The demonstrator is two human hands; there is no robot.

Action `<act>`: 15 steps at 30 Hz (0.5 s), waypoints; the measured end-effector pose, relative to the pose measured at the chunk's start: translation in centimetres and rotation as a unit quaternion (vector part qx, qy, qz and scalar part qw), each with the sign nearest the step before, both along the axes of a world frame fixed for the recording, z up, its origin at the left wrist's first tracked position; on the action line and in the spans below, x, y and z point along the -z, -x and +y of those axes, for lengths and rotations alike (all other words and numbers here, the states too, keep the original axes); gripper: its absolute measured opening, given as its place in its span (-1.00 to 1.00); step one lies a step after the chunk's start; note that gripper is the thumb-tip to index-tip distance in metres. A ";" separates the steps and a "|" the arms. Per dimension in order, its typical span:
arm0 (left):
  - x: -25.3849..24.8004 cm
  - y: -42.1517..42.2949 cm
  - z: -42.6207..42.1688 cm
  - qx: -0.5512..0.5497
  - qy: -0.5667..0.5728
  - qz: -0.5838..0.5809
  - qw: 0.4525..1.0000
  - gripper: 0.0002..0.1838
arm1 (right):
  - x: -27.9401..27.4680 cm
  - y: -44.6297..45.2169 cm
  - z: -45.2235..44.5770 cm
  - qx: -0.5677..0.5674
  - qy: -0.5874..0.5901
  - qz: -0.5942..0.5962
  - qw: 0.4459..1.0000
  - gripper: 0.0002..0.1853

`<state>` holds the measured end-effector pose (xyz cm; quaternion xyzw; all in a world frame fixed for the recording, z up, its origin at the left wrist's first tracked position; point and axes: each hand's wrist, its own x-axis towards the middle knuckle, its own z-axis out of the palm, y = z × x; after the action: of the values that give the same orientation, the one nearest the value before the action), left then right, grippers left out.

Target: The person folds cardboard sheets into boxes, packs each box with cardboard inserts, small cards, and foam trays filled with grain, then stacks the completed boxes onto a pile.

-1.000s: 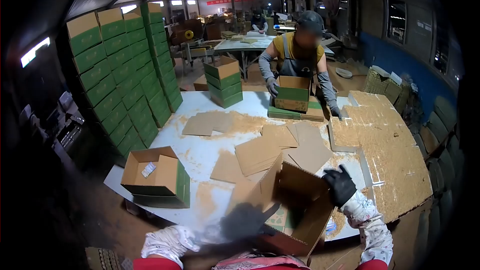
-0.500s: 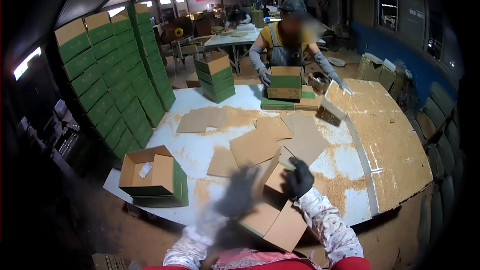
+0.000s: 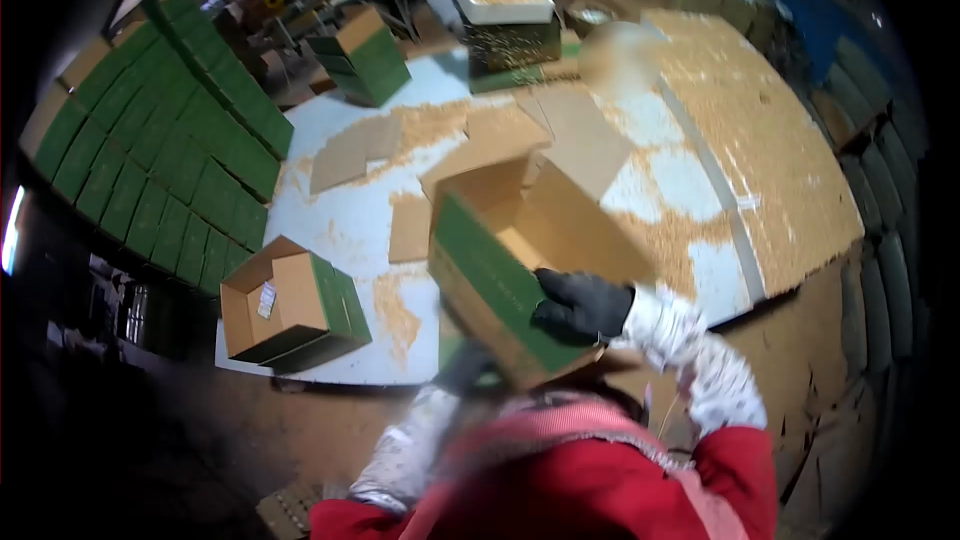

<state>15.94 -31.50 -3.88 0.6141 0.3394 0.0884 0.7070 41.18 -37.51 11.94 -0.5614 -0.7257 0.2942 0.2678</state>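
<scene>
A green and brown cardboard box point(image 3: 500, 275) is tilted in front of my body, its open top facing up and away. In a dark glove, my right hand point(image 3: 585, 305) grips the box's near side wall, fingers on the green outer face. My left hand point(image 3: 465, 368), also gloved, is smeared by motion at the lower left of the box. Whether it touches the box I cannot tell. Flat cardboard sheets point(image 3: 580, 135) lie on the table beyond the box.
Another open box point(image 3: 345, 305) with a small white packet point(image 3: 267, 300) inside stands at the table's left corner. Green boxes point(image 3: 150, 130) are stacked at left. Brown loose material point(image 3: 760, 150) covers the right side. Across the table, a co-worker holds a white tray point(image 3: 505, 2) above a box.
The box near my body has been lifted and turned, its inside now showing. My view has tilted down. Across the table, the co-worker now has a white tray over the box.
</scene>
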 end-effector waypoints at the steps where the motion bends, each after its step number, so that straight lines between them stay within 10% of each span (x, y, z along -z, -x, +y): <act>1: 0.7 -1.3 -1.2 0.110 -0.013 0.013 0.994 -0.64 | -2.1 -0.5 0.1 -0.050 0.083 -0.130 0.987 -0.70; 2: -5.7 -3.3 -2.1 0.191 -0.175 -0.006 0.966 -0.73 | -0.5 -1.9 0.3 -0.134 0.063 -0.213 0.966 -0.63; 5: -11.6 -3.4 1.7 -0.032 -0.256 -0.035 0.965 -0.63 | 3.0 -3.0 -0.9 -0.181 0.068 -0.262 0.945 -0.67; 9: -9.3 -5.4 7.7 -0.068 -0.678 0.178 0.710 -0.57 | 3.6 -4.2 -3.3 -0.103 -0.012 -0.188 0.977 -0.75; 12: -7.2 -4.0 9.2 -0.098 -0.527 0.114 0.836 -0.54 | 7.3 -13.2 -7.3 0.241 -0.292 0.007 0.925 -0.59; 15: -7.2 -4.4 8.5 -0.148 -0.398 0.054 0.904 -0.50 | 15.1 -29.0 -15.0 0.679 -0.168 -0.009 0.715 -0.48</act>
<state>20.31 -23.03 3.28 0.7912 0.4002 0.2866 0.3629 70.19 -52.55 -3.20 -0.8518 -0.1892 -0.0988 0.4785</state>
